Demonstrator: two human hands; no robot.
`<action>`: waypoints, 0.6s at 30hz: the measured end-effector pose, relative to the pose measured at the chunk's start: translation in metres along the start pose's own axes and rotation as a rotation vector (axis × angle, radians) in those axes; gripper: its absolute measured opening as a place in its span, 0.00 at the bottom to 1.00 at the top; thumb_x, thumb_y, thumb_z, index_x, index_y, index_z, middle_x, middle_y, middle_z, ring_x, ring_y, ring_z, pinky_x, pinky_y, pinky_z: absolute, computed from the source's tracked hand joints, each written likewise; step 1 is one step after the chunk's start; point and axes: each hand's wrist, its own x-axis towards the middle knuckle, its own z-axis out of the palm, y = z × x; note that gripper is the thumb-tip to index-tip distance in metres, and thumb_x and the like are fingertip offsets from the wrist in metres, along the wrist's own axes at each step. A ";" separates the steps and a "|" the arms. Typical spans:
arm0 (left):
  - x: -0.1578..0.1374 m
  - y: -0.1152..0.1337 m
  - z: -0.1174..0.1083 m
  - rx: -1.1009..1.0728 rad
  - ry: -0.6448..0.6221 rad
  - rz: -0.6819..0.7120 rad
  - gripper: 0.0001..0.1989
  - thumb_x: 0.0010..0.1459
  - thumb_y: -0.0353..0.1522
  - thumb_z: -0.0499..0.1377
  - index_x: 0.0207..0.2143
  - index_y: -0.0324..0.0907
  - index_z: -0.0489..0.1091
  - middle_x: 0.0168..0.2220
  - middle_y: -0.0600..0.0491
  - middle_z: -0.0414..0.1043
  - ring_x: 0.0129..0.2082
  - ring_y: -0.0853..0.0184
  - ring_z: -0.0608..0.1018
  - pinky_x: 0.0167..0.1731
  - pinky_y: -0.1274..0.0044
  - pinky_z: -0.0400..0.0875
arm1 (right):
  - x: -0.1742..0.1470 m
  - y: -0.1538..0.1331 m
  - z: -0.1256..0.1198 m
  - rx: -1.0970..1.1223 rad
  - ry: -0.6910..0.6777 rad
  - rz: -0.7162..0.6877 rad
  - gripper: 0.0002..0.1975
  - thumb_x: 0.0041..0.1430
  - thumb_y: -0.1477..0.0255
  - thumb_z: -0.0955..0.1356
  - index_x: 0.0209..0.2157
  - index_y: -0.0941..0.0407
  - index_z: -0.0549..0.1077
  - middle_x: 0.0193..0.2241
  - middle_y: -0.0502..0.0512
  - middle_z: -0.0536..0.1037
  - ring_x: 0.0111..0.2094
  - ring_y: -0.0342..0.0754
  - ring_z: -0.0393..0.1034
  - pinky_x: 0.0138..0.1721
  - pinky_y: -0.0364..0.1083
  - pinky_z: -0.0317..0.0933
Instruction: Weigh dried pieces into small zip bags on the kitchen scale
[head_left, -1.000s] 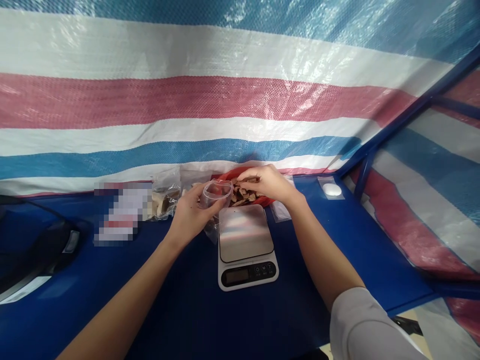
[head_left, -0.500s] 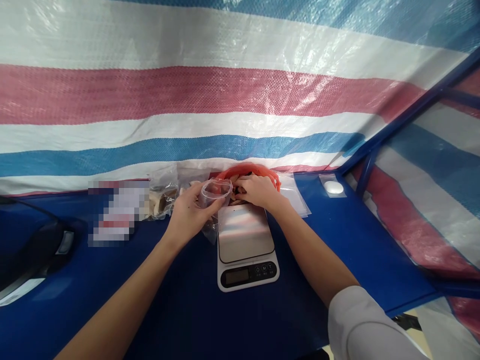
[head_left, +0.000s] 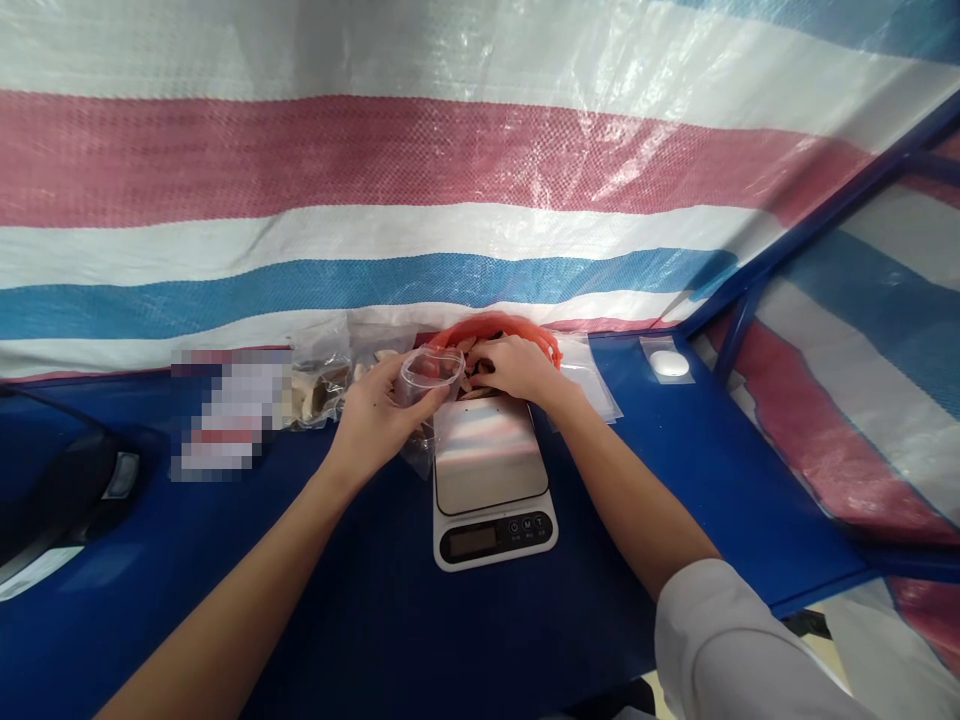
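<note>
My left hand (head_left: 375,415) is wrapped round a clear plastic cup (head_left: 433,372), held above the left back corner of the kitchen scale. The cup is tilted and looks empty. My right hand (head_left: 517,368) reaches into a red-orange basket (head_left: 491,325) behind the scale, fingers bent down among brown, dried-looking slices (head_left: 471,385). What the fingertips pinch is hidden. The digital kitchen scale (head_left: 491,465) has a bare metal plate with a few dark specks near its back edge, and its display is dark.
Clear bags of pale pieces (head_left: 319,385) lie left of the basket, beside a blurred-out packet (head_left: 232,415). Flat clear bags (head_left: 589,375) lie to the right, with a white oval object (head_left: 667,365) farther off. A black device (head_left: 60,490) stands at the left. Striped sheeting (head_left: 375,160) hangs behind the blue table (head_left: 712,480).
The view has tipped slightly, so the table's things sit a little higher in it. My left hand still holds the cup, and my right hand stays in the basket with its fingers slightly shifted.
</note>
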 end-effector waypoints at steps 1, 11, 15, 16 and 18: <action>0.000 0.000 0.000 0.002 0.001 0.007 0.19 0.55 0.45 0.66 0.46 0.46 0.77 0.42 0.51 0.81 0.40 0.55 0.83 0.36 0.70 0.78 | 0.000 0.002 0.001 0.045 0.026 -0.031 0.10 0.62 0.69 0.71 0.44 0.52 0.82 0.46 0.52 0.84 0.45 0.51 0.75 0.43 0.45 0.62; 0.000 -0.007 0.004 0.037 0.008 0.058 0.19 0.56 0.44 0.66 0.46 0.43 0.77 0.39 0.51 0.81 0.36 0.60 0.80 0.36 0.71 0.74 | -0.008 0.014 -0.019 0.541 0.238 -0.055 0.08 0.56 0.72 0.74 0.40 0.53 0.83 0.41 0.51 0.85 0.41 0.47 0.78 0.47 0.46 0.68; 0.000 -0.009 0.006 0.062 -0.012 0.115 0.20 0.56 0.43 0.66 0.48 0.43 0.77 0.40 0.51 0.80 0.37 0.60 0.80 0.37 0.71 0.73 | -0.016 0.005 -0.034 0.747 0.307 -0.158 0.08 0.53 0.70 0.76 0.37 0.55 0.83 0.43 0.54 0.84 0.43 0.48 0.78 0.48 0.47 0.69; 0.000 -0.008 0.007 0.072 -0.022 0.127 0.21 0.56 0.43 0.66 0.48 0.43 0.76 0.41 0.50 0.80 0.37 0.59 0.80 0.38 0.70 0.73 | -0.019 0.001 -0.037 0.778 0.304 -0.184 0.09 0.53 0.70 0.76 0.38 0.55 0.83 0.43 0.54 0.84 0.43 0.49 0.78 0.48 0.47 0.70; -0.001 -0.008 0.008 0.080 -0.038 0.153 0.21 0.56 0.43 0.66 0.49 0.43 0.76 0.43 0.49 0.80 0.39 0.58 0.80 0.41 0.69 0.73 | -0.023 -0.010 -0.041 0.802 0.285 -0.209 0.09 0.53 0.69 0.76 0.38 0.55 0.83 0.41 0.54 0.84 0.41 0.48 0.78 0.46 0.46 0.70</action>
